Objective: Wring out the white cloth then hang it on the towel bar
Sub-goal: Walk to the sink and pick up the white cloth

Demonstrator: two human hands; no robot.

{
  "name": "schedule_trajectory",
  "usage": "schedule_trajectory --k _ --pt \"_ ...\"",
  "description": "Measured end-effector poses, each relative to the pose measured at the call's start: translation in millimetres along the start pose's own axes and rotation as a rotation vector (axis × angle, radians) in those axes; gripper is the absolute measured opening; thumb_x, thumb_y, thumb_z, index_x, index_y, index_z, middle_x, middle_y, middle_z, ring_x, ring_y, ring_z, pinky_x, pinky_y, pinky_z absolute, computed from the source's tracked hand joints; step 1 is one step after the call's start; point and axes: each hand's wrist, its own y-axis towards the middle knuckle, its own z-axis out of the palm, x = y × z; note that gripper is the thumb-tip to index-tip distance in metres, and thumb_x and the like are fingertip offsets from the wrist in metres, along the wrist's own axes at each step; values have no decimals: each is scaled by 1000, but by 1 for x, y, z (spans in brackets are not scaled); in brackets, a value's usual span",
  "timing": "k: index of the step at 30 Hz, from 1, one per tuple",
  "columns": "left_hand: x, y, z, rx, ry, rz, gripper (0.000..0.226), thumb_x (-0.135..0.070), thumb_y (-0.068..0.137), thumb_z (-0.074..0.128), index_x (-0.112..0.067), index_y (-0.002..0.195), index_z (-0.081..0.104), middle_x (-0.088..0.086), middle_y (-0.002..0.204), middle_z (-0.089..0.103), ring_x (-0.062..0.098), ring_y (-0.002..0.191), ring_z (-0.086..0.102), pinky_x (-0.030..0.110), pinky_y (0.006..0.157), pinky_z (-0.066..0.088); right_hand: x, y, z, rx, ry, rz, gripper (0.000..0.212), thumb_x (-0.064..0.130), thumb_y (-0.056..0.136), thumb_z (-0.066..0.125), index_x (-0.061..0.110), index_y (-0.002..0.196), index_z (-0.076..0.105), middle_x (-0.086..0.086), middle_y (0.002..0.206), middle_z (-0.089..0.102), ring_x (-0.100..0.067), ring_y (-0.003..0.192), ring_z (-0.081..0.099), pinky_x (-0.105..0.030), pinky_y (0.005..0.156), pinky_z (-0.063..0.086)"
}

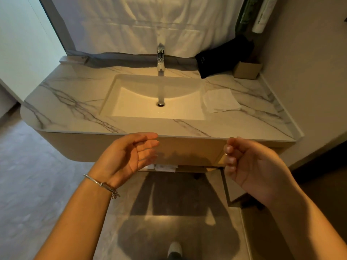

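White cloth point(220, 100) lies folded flat on marble counter point(75, 109), just right of sink point(131, 109), not yet picked up. Left hand point(127, 156) spread, palm inward; right hand point(249, 164) loosely curled, holding nothing. Both hover before the counter edge, likely poised to reach. Towel bar point(191, 167) probably under the vanity.

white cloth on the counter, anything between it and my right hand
Nothing visible blocks it. The white cloth lies flat on the marble countertop right of the sink. The right hand is empty, in front of the counter edge; only bare countertop lies between them.
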Motion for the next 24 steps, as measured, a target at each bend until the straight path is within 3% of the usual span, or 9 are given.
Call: schedule_trajectory --k 6,13,24 --pt "-14 36 -4 -45 64 11 29 -27 69 52 -14 82 74 -2 70 73 10 63 66 30 77 55 16 47 4 -4 27 35 14 26 69 58 16 68 68 1 61 58 -8 50 50 -19 43 42" --pt "-58 86 -22 -16 78 33 30 -27 68 53 -12 85 72 1 72 73 13 65 67 28 71 58 35 116 25 6 44 26 13 24 70 57 14 75 63 0 62 57 -9 49 49 -19 42 42" --pt "-107 167 -48 -9 32 -11 31 -25 68 56 -9 90 71 4 73 72 14 63 66 30 74 57 58 202 50 12 74 51 12 25 71 57 15 72 64 1 63 57 -9 50 49 -18 42 41"
